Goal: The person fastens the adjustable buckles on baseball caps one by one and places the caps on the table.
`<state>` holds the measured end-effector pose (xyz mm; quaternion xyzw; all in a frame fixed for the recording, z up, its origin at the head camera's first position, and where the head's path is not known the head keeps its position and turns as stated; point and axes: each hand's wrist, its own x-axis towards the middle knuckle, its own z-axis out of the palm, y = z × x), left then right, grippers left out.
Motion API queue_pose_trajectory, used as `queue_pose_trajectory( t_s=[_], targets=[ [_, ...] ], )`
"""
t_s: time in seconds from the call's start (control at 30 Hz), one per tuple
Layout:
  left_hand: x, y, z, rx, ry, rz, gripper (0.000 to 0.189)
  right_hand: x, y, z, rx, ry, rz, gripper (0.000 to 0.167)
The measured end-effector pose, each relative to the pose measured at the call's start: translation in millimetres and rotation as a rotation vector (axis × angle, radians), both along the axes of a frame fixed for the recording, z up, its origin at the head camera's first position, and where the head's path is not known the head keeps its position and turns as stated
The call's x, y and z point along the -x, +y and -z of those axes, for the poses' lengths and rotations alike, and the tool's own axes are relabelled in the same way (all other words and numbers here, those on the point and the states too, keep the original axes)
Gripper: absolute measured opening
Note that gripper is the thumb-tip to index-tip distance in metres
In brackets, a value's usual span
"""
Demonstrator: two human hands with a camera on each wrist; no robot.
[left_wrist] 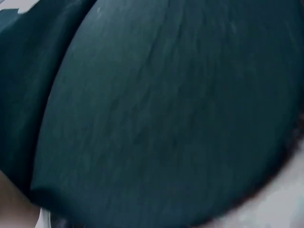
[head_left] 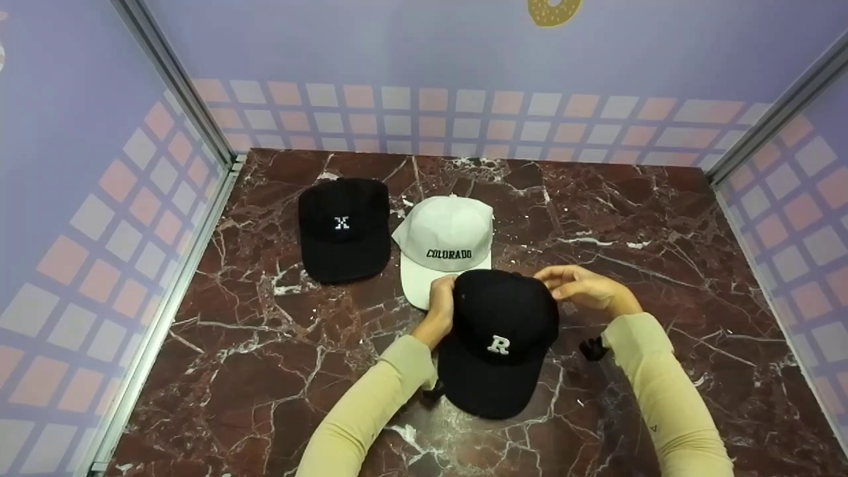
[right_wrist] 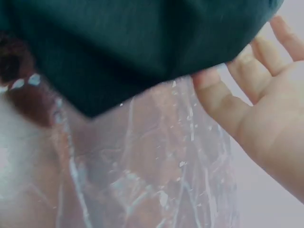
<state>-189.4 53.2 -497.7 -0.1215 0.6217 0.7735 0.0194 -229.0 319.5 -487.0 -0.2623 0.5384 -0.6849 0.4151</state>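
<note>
A black cap (head_left: 507, 311) with a white letter R is held near the front, its brim toward me. My left hand (head_left: 440, 310) grips its left side; the cap hides most of those fingers. In the left wrist view the dark brim (left_wrist: 166, 114) fills nearly everything. At the cap's right rear edge is my right hand (head_left: 586, 288), fingers extended and touching it. The right wrist view shows the right thumb and fingers (right_wrist: 249, 76) along the cap's hem (right_wrist: 142, 47), their tips partly hidden. Directly behind lies a white COLORADO cap (head_left: 445, 232), its brim partly covered.
Another black cap (head_left: 344, 232) with a white X lies left of the white one. All this is on a dark red marble-patterned table (head_left: 265, 371). Patterned panels (head_left: 464, 53) close off the back and both sides, with metal rails (head_left: 192, 86) at the corners.
</note>
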Motion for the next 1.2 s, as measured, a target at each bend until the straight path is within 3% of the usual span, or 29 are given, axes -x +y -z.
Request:
queue_pose_trajectory(
  t_s=[0.1,0.2,0.37,0.47,0.6,0.83,1.03,1.2],
  targets=[
    [-1.7,-1.0,-2.5,0.013,0.038,-0.088,0.028,1.0,1,7.4,-0.008,-0.002,-0.045,0.044],
    [0.4,-2.7,3.2,-0.011,0.046,-0.132,0.028,-1.6,0,7.4,-0.073,0.012,-0.052,0.047],
    [11.0,-5.8,24.2,-0.01,0.043,-0.132,0.025,-6.8,-5,6.4,-0.303,0.012,0.078,0.038],
    [13.1,-8.3,27.3,0.069,0.055,-0.079,0.024,-6.5,-6,13.4,-0.372,-0.041,0.169,0.029],
    [12.4,-12.8,23.5,0.21,0.104,0.046,0.024,-7.2,-10,15.1,-0.379,-0.1,0.239,0.027],
    [16.8,-18.2,14.9,0.349,0.172,0.263,0.028,-12.5,-25,3.3,-0.332,-0.111,0.422,0.036],
    [22.5,-17.5,9.8,0.385,0.222,0.315,0.024,-18.5,-39,-4.4,-0.295,-0.086,0.57,0.035],
    [24.2,-17.5,9.2,0.286,0.2,0.312,0.023,-19.0,-44,1.4,-0.22,-0.073,0.69,0.034]
  ],
)
